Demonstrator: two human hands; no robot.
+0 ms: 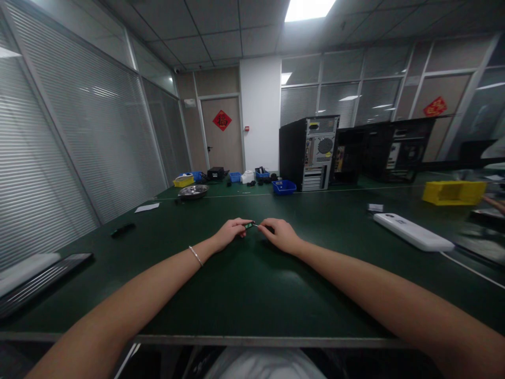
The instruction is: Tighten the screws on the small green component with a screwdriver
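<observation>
Near the centre of the frame, the left hand (230, 233) grips a small green piece (249, 226) between thumb and fingers, just above the table (252, 295). Right beside it, the right hand (281, 235) pinches a thin, shiny piece (255, 226) whose end points at the green one; whether the two touch is too small to tell. A blue tray (284, 188) sits beyond the hands, above centre, next to a computer tower (315, 152); a long white device (412, 231) lies at the right.
</observation>
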